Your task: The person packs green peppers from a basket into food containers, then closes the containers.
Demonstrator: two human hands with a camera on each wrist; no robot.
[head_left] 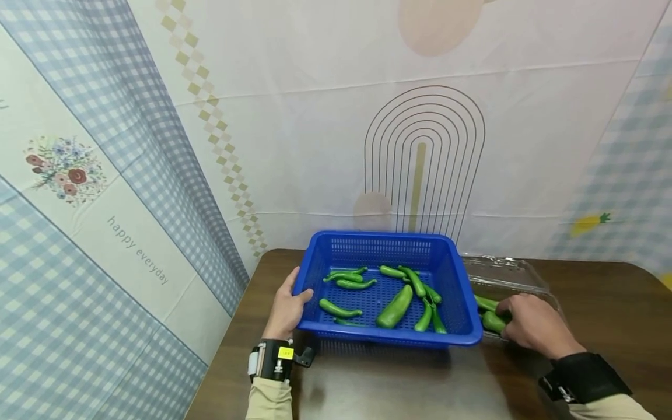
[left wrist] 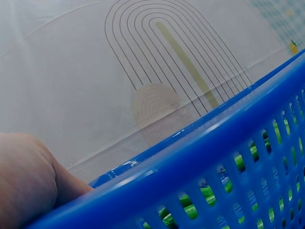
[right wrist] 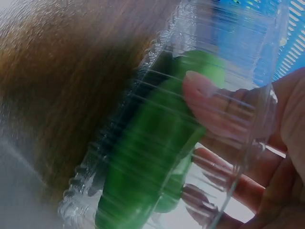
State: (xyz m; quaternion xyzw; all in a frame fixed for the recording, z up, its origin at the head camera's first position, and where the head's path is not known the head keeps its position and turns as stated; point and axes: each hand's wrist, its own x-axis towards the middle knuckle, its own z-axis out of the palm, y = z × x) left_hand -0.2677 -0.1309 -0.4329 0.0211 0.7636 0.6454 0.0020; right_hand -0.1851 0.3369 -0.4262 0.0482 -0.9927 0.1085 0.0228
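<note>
My left hand (head_left: 286, 309) grips the left rim of a blue plastic basket (head_left: 310, 259), thumb over the edge. In the basket lie several slim green chili peppers (head_left: 341, 308) and one thick, tapering green vegetable (head_left: 396, 306). To the right, my right hand (head_left: 535, 324) reaches into a clear plastic box (head_left: 556, 303). Through its ribbed wall, the right wrist view shows my thumb and fingers pinching a thick green vegetable (right wrist: 147, 129), with a smaller green piece (right wrist: 171, 193) beside it. The left wrist view has the basket's slatted side (left wrist: 252, 167); most of my left fingers are hidden.
The box's open transparent lid (head_left: 506, 274) leans back beside the basket. Both stand on a brown wooden table (head_left: 609, 303). Behind hangs a patterned cloth (head_left: 315, 146), close to the table's back edge; a checked cloth (head_left: 168, 192) borders the left side.
</note>
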